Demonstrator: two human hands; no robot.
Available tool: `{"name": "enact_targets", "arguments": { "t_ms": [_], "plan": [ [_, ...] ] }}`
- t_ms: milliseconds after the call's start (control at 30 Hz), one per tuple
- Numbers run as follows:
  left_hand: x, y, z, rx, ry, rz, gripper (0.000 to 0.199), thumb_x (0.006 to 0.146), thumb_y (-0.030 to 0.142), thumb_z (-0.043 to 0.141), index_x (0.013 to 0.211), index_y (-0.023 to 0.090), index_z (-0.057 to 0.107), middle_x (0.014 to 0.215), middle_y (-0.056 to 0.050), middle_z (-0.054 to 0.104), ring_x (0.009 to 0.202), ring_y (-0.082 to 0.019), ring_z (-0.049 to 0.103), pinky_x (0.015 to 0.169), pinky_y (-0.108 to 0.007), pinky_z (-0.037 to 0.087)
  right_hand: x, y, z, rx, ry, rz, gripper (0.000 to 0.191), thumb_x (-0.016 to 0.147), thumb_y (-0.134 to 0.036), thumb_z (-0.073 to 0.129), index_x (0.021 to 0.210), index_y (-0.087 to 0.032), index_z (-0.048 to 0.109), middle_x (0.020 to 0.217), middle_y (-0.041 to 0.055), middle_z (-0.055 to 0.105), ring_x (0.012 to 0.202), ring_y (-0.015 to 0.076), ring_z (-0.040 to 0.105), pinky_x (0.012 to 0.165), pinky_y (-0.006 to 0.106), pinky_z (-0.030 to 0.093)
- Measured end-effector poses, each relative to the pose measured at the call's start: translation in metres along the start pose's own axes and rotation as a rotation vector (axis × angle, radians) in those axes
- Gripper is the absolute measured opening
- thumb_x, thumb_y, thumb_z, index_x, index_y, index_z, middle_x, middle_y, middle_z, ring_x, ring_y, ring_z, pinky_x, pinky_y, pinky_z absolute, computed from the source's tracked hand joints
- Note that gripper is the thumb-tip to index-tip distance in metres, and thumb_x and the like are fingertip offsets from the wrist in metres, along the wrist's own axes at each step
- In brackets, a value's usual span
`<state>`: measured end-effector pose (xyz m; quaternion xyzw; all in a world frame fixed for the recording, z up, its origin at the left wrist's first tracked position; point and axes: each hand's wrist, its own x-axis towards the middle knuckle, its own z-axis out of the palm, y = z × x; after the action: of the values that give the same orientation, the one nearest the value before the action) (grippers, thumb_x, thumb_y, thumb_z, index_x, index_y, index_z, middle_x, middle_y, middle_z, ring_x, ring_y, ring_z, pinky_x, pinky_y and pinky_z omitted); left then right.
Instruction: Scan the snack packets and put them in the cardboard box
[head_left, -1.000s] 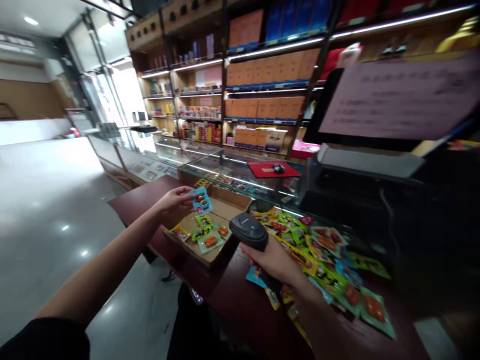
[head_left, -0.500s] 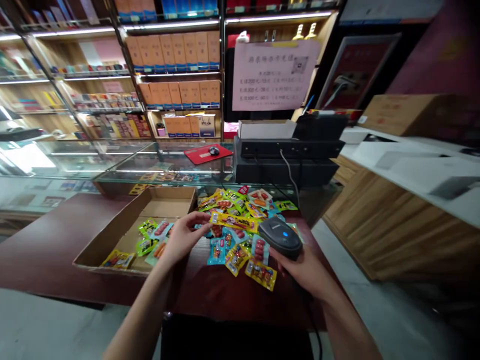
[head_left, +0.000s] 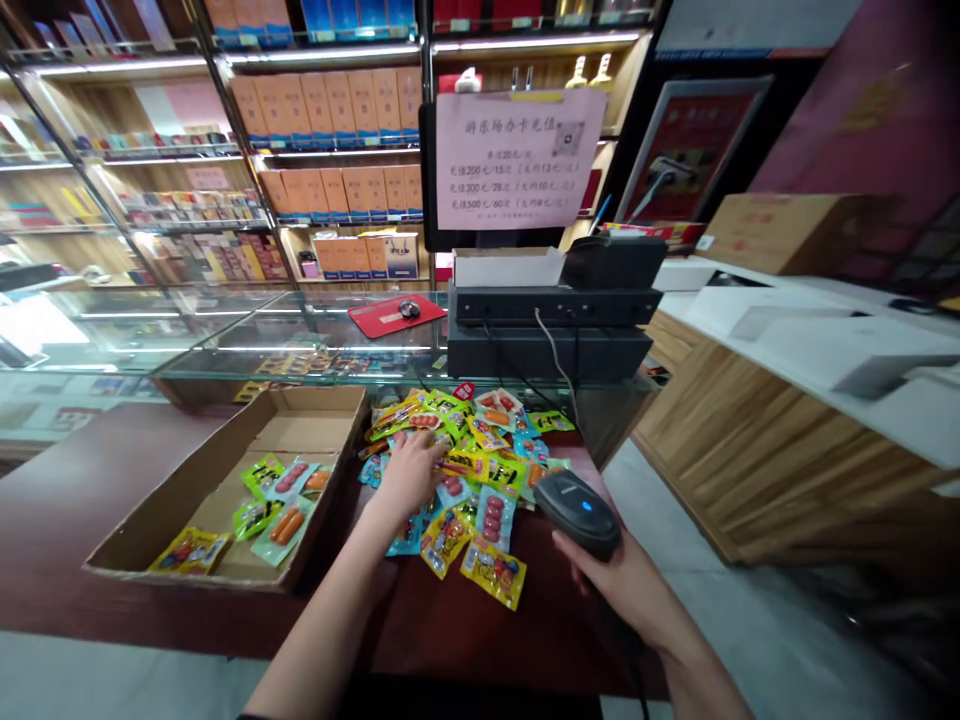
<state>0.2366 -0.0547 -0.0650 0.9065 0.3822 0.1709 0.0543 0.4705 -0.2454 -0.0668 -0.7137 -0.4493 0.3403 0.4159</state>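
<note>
My left hand (head_left: pixel 414 468) rests on a pile of small snack packets, its fingers bent at the left end of a long yellow packet (head_left: pixel 480 466); whether they grip it is hard to tell. My right hand (head_left: pixel 611 575) is wrapped round a black handheld scanner (head_left: pixel 577 510) with a lit blue spot, just right of the pile. A yellow packet (head_left: pixel 493 572) and a packet of red sausages (head_left: pixel 493 518) lie at the near side of the pile. Several packets, among them one with orange sausages (head_left: pixel 285 528), lie in a shallow cardboard box (head_left: pixel 306 430) on the left.
Behind the pile stand a glass counter (head_left: pixel 247 340), a red mat (head_left: pixel 396 314) with a mouse, and a black machine (head_left: pixel 555 305) below a pink sign (head_left: pixel 517 160). The scanner's cable hangs down toward the front. A wooden cabinet (head_left: pixel 780 440) stands at the right.
My left hand has moved from holding up the long yellow packet to the pile, where that packet now lies. The scanner has drawn a little away from it. The view has shifted slightly.
</note>
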Motion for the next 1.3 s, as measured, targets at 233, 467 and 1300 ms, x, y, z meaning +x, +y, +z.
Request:
{"name": "enact_targets", "arguments": {
  "t_ms": [233,467,1300],
  "plan": [
    [-0.031,-0.011,0.019,-0.187,0.099,-0.122,0.035,0.085,0.017,0.056,0.118,0.020,0.067,0.129,-0.013,0.058,0.117,-0.027,0.055,0.101,-0.040,0.042,0.001,-0.011,0.000,-0.051,-0.055,0.004,0.032,0.078,-0.050,0.063,0.064,-0.021,0.056,0.048,-0.0002,0.058,0.046,0.0157,0.056,0.048,0.027,0.046],
    [-0.049,-0.020,-0.007,-0.875,0.364,-0.493,0.036,0.077,0.039,0.069,0.106,0.018,0.072,0.104,-0.010,0.071,0.096,-0.025,0.066,0.085,-0.035,0.050,0.002,-0.034,0.011,0.064,-0.070,-0.101,0.027,0.077,-0.045,0.068,0.074,-0.020,0.060,0.053,-0.0017,0.059,0.047,0.0134,0.054,0.047,0.025,0.046],
    [-0.005,-0.010,-0.041,-2.200,0.240,-0.550,0.030,0.089,0.030,0.058,0.114,0.014,0.063,0.070,-0.001,0.061,0.063,-0.010,0.062,0.069,-0.023,0.054,0.015,-0.079,0.060,0.230,-0.195,-0.287,0.036,0.074,-0.037,0.072,0.105,-0.019,0.069,0.110,0.0092,0.072,0.102,0.0255,0.069,0.092,0.038,0.054]
  ]
}}
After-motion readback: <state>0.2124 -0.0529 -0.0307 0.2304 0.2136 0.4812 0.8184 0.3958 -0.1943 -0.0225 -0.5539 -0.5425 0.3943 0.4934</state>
